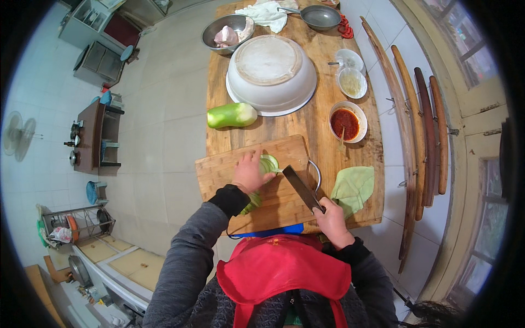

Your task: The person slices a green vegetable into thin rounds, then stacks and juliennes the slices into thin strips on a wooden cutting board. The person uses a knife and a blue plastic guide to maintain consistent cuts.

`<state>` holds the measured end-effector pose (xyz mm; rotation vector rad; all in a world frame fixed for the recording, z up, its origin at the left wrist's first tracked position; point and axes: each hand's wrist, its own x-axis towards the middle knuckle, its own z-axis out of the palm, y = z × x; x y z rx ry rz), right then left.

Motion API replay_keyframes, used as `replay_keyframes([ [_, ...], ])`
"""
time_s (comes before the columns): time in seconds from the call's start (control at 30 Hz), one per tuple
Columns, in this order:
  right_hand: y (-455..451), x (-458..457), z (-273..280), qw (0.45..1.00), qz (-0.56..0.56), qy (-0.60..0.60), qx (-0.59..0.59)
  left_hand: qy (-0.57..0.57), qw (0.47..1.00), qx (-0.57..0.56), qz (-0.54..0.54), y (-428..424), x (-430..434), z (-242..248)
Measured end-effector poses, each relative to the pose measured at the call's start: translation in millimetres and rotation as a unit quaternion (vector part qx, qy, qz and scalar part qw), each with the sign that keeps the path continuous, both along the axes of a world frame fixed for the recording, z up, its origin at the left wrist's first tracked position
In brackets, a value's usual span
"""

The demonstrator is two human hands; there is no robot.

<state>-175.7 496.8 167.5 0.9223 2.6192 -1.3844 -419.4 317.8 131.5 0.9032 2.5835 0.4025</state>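
A wooden cutting board point(287, 149) with a metal handle point(317, 174) lies tilted before me on the table. My left hand point(249, 174) rests over it, with pale-green vegetable slices point(269, 162) held between fingers and thumb. More green slices point(252, 203) lie on the board, partly under my left wrist. In my right hand point(329, 219) is a cleaver point(301, 186), gripped by its handle. Its dark blade points up and left over the board, with the tip close to the slices. A cut length of green gourd or radish point(231, 115) lies beyond the board.
An upturned white enamel basin point(268, 61) stands behind the vegetable. Raw meat point(226, 37) sits in a metal bowl point(209, 41). On the right are a bowl of red sauce point(345, 123), smaller bowls point(352, 83) and a green cloth point(354, 188). A frying pan point(321, 17) sits farther back.
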Motion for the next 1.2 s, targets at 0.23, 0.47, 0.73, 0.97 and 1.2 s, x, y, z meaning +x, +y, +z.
replay_keyframes([
  [0.23,9,-14,-9,0.998,0.036,-0.002,0.046,-0.045,0.974,0.125,0.183,-81,-11,6],
  [0.47,26,-12,-17,0.998,0.043,0.002,0.035,0.113,0.988,0.010,0.107,-77,86,16],
  [0.73,34,-15,-17,0.997,0.068,-0.002,0.037,0.113,0.968,-0.027,0.221,-38,100,-16],
  [0.97,26,-15,-10,0.996,0.065,-0.026,0.053,0.148,0.957,0.018,0.249,-36,97,-35],
  [1.2,4,-14,-5,0.996,0.043,-0.020,0.081,0.058,0.975,-0.038,0.209,-52,82,-19],
])
